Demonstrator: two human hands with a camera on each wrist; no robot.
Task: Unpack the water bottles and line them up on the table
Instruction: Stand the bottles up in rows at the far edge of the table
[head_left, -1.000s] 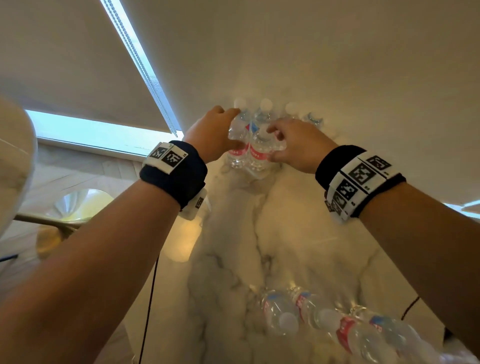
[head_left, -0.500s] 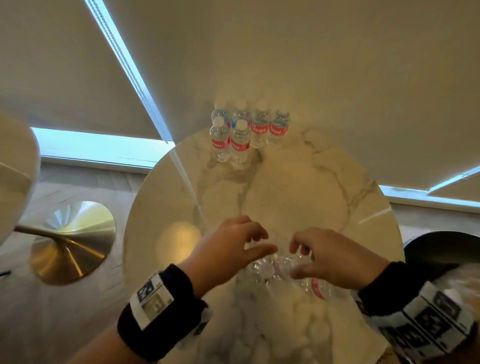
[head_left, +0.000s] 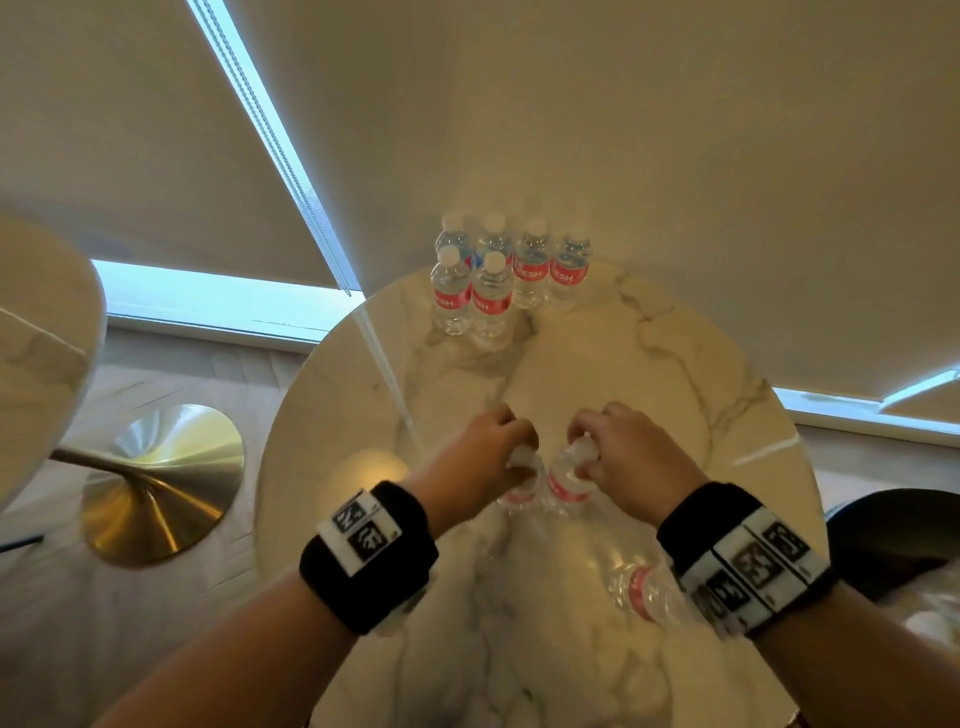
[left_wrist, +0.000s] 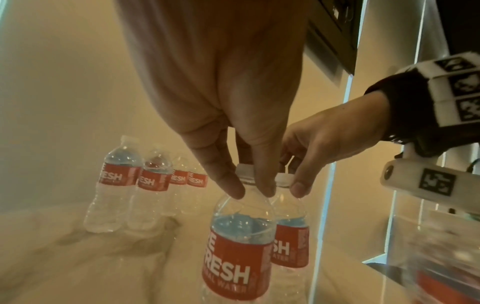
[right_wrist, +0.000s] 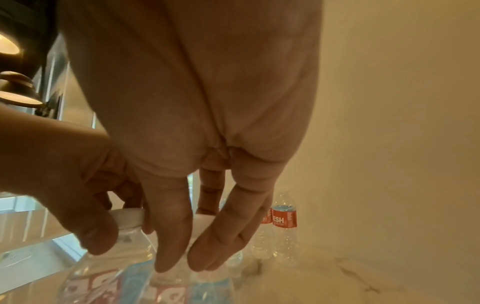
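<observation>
The left hand (head_left: 480, 457) pinches the neck of one upright water bottle (left_wrist: 239, 242) from above; the right hand (head_left: 631, 454) grips the cap of a second bottle (head_left: 566, 480) just beside it, mid-table (head_left: 649, 374); six bottles (head_left: 511, 275) stand clustered at the far edge (red labels facing us); another bottle (head_left: 641, 592) lies near the right wrist

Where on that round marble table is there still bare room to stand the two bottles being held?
Bare marble lies between the hands and the standing group of six red-labelled bottles, and right of that group along the far rim of the round marble table. It is crowded near the front right, where a lying bottle sits. Left hand and right hand each grip a bottle top.
</observation>
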